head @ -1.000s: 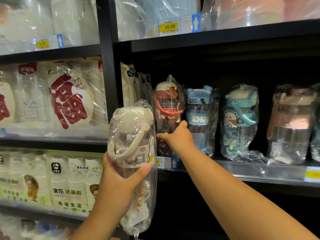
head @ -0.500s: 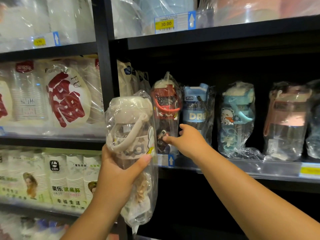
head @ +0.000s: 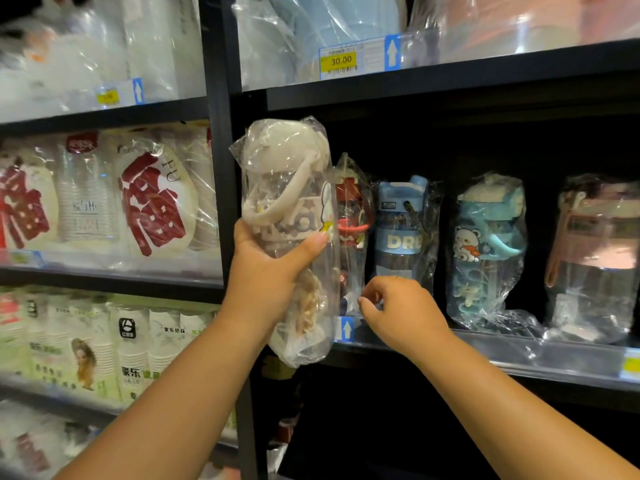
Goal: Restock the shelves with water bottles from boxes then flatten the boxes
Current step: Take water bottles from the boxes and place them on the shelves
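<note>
My left hand (head: 266, 271) grips a cream-lidded water bottle (head: 287, 202) wrapped in clear plastic, held upright in front of the shelf post. Just behind it on the shelf (head: 519, 355) stands a red bottle (head: 353, 237) in a bag. My right hand (head: 401, 313) is low at the shelf edge, its fingertips pinching the plastic wrap at the red bottle's base. Further right along the shelf stand a blue bottle (head: 401, 230), a teal bear-print bottle (head: 488, 251) and a pink-lidded bottle (head: 595, 258), all bagged.
A black upright post (head: 221, 168) divides the bays. Packs of disposable cups (head: 152, 202) fill the left shelves. More bagged goods and a 30.00 price tag (head: 341, 60) sit on the shelf above. The shelf's back is dark behind the bottles.
My left hand raised the cream bottle up and right, partly covering the red bottle. My right hand drew back from the red bottle's side down to its bag near the shelf edge.
</note>
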